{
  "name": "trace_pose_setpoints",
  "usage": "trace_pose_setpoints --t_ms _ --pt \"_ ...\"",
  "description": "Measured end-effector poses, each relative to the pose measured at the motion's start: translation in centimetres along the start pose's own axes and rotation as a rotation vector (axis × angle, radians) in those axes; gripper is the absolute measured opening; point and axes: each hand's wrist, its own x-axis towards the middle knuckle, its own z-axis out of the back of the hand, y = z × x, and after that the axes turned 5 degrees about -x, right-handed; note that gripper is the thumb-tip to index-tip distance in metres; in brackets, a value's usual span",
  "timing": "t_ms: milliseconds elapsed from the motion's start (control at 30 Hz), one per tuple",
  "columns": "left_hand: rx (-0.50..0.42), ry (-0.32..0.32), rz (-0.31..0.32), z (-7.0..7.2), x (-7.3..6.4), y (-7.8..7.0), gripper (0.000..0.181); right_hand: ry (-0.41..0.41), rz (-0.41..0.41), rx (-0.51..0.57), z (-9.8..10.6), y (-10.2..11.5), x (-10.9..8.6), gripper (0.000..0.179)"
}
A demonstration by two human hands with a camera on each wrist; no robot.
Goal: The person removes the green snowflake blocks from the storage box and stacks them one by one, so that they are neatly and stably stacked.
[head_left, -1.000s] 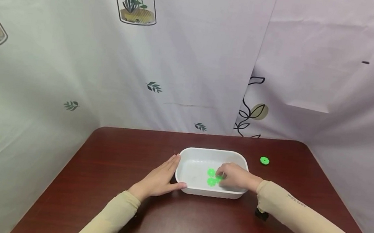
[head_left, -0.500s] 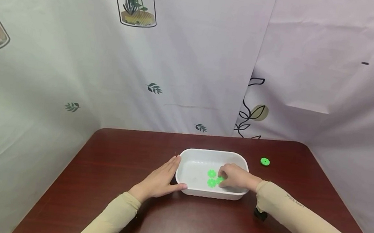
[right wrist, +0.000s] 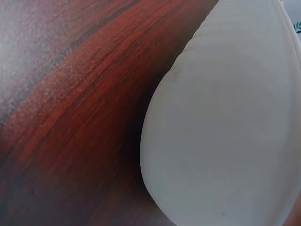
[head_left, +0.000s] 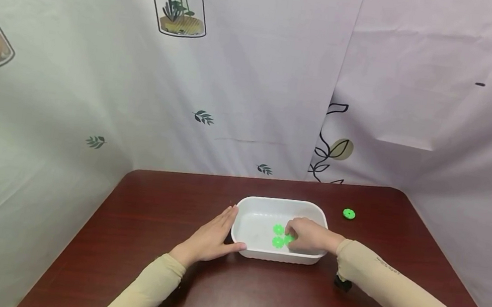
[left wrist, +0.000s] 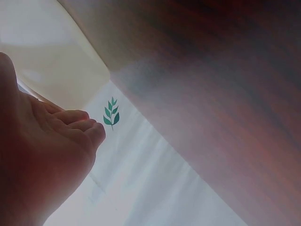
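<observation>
Nearest, two cream sleeves (head_left: 403,293) reach in over the dark red table (head_left: 257,296), the hands set apart. The left hand (head_left: 209,235) lies along the left end of the white tray (head_left: 279,257), fingers straight, thumb against the near rim; it braces without gripping. The right hand (head_left: 307,234) dips inside the tray toward its right end, finger and thumb curled round one green disc (head_left: 288,240). Just beyond its fingertips lie two more flower-edged pieces, the nearer green piece (head_left: 278,242) and the farther green piece (head_left: 279,229).

To handle the held disc well, I would pinch it by its rim, move it low and level, and leave its neighbours unjostled; light, steady pressure from the left hand should stop the tray sliding.

Only the head view shows the pieces and that pinch. The right wrist view gives instead the tray's outer wall (right wrist: 211,127), close up, with its rippled lower edge. The left wrist view adds the palm side of the left hand.

Farther off, a lone green disc (head_left: 349,214) rests on the table beyond the tray's right end, absent from both wrist views. Behind hangs a pale printed cloth (head_left: 259,74).
</observation>
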Motion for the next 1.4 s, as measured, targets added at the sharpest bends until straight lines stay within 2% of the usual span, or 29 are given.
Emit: trace_pose_setpoints --t_ms 200,467,633,867,1133,1400 --pt "-0.004 0.001 0.003 0.0 0.0 -0.1 0.106 -0.051 -0.003 -0.036 0.6 -0.2 0.0 0.028" --pt "0.000 -0.003 -0.002 0.1 -0.2 -0.2 0.105 -0.135 -0.021 -0.035 3.7 0.5 -0.1 0.030" --pt "-0.012 -0.001 -0.004 -0.3 -0.3 -0.1 0.105 -0.227 -0.023 -0.029 5.7 1.1 -0.5 0.032" --pt "-0.008 -0.002 -0.002 -0.7 -0.4 -0.1 0.105 -0.387 0.041 -0.046 7.7 1.9 -1.1 0.035" --pt "-0.015 -0.006 -0.005 -0.4 -0.4 -0.1 0.105 -0.497 0.063 0.001 8.2 1.8 -1.4 0.040" --pt "-0.012 -0.003 0.004 0.0 -0.2 0.0 0.106 -0.628 0.054 0.064 8.0 -0.3 -1.9 0.039"
